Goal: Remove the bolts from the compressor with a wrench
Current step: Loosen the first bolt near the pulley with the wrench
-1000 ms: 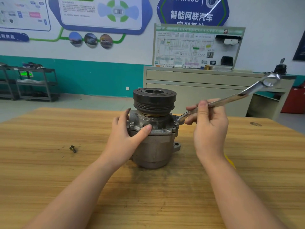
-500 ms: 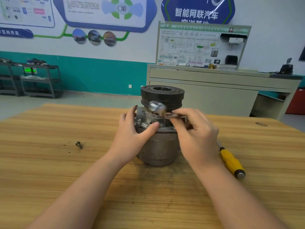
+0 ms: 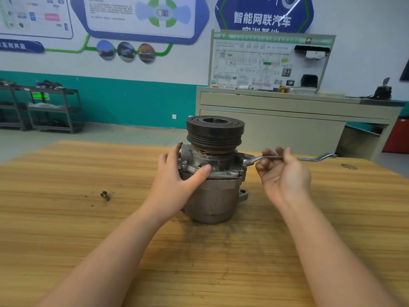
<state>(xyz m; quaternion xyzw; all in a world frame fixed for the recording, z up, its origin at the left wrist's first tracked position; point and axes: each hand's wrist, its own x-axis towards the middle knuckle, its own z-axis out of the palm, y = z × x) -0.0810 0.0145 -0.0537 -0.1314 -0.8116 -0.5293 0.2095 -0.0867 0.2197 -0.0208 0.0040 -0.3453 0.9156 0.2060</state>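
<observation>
The grey metal compressor (image 3: 214,196) stands upright on the wooden table (image 3: 66,218), its black pulley on top. My left hand (image 3: 177,182) grips its left side, the thumb lying across the flange. My right hand (image 3: 283,176) holds the shaft of a silver ring wrench (image 3: 309,159), palm turned up. The wrench lies nearly level and points right; its ring end sits on a bolt (image 3: 244,166) at the compressor's right flange. A loose bolt (image 3: 104,194) lies on the table to the left.
A beige cabinet (image 3: 287,120) with a display board stands behind the table. Metal shelving (image 3: 44,107) lines the far left wall. A dark knot marks the table's far right.
The wrench swung from the front of the compressor round to its right side and now lies level. My right hand moved right with it. The yellow-handled screwdriver is now hidden behind my right arm.
</observation>
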